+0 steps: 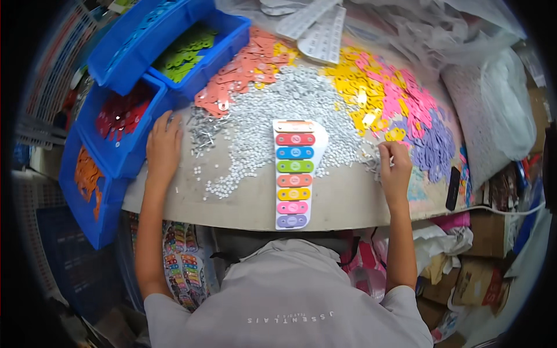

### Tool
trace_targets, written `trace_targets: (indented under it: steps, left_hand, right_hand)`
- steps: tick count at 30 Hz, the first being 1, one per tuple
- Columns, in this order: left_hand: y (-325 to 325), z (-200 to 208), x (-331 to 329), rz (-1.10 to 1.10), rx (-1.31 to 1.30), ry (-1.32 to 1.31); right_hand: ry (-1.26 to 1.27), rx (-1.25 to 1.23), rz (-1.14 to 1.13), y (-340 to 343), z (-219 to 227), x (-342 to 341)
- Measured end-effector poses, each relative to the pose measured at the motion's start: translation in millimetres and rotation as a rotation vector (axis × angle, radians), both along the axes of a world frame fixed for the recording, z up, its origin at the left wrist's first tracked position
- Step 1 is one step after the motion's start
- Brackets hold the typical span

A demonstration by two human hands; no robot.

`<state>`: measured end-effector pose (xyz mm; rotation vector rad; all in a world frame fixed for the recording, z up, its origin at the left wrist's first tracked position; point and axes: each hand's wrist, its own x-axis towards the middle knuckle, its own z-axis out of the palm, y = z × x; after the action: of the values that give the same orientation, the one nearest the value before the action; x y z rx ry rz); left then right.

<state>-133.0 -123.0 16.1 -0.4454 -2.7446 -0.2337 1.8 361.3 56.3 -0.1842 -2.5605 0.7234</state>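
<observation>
Upright in front of me on the table (pixel 249 211) lies a white card (pixel 321 141) bearing a column of coloured tabs, from cream at the top through red, blue (pixel 295 152), green, coral, yellow and pink to purple. My left hand (pixel 165 145) rests on the tabletop beside the blue bin (pixel 125 165), fingers stretched out and holding nothing I can see. To the card's right, my right hand (pixel 395 165) is closed, its fingers curled together by some small metal pieces (pixel 370 155). Whatever it pinches, if anything, is hidden.
A spread of small whitish-grey pieces (pixel 272 98) covers the middle. Around it lie heaps of coral (pixel 246 66), yellow (pixel 358 81), pink (pixel 415 95) and purple tabs (pixel 432 148). Blue bins at left hold red (pixel 122 116), green (pixel 185 55) and orange tabs (pixel 88 177). A clear bulging bag (pixel 487 110) stands right.
</observation>
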Motion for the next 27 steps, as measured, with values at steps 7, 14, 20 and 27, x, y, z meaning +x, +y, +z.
trace_targets:
  steps: [7,14,20,27]
  left_hand:
    - [10.0,-9.1,1.4,0.053,0.113,-0.071]
    - [17.5,-2.2,10.3,0.043,0.111,-0.031]
    - [35.3,19.8,19.8,0.022,0.163,0.181]
    - [92.1,46.4,40.1,-0.115,1.197,-0.518]
  right_hand:
    - [-0.082,0.185,0.102,-1.6,-5.1,18.7]
    - [-0.138,0.237,0.061,-10.8,-10.9,20.2]
    - [-0.11,0.395,0.038,-19.9,-16.8,19.2]
    - [-0.01,-0.205,0.006,-59.3,4.1,7.0]
